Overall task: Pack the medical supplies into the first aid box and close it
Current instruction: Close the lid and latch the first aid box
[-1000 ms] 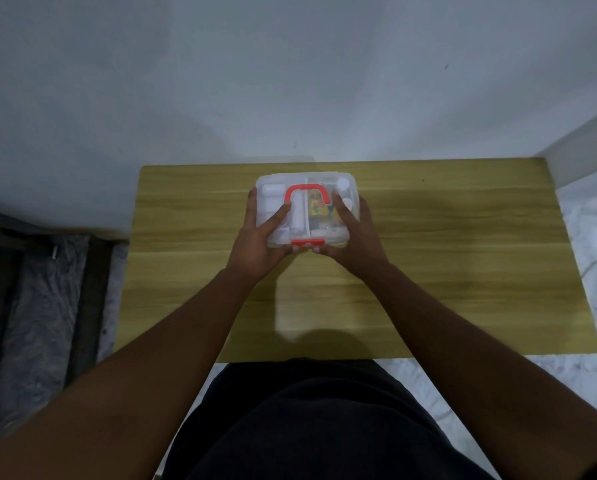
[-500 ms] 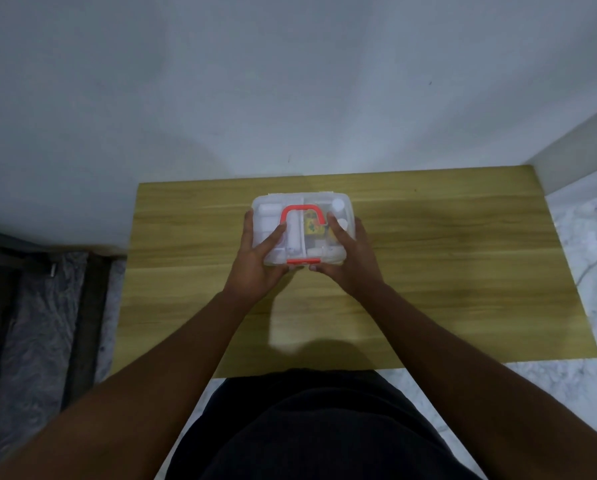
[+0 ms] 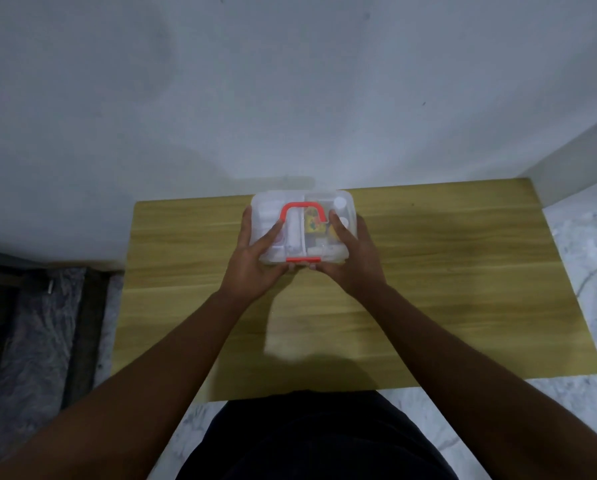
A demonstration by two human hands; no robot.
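Note:
A clear plastic first aid box (image 3: 302, 199) with a red handle (image 3: 302, 206) and a red front latch (image 3: 303, 260) sits near the far middle of the wooden table (image 3: 428, 271). Its lid is down. Through the lid I see white supplies and a small yellow packet (image 3: 315, 225). My left hand (image 3: 255, 261) grips the box's left front corner, thumb lying on the lid. My right hand (image 3: 354, 258) grips the right front corner the same way. My fingertips meet just under the latch.
A white wall rises directly behind the table. Marble floor shows to the right and in front. At the left a dark step with a grey mat borders the table.
The view has tilted up a little, so the box and table sit lower in the frame. Both hands keep the same hold on the box.

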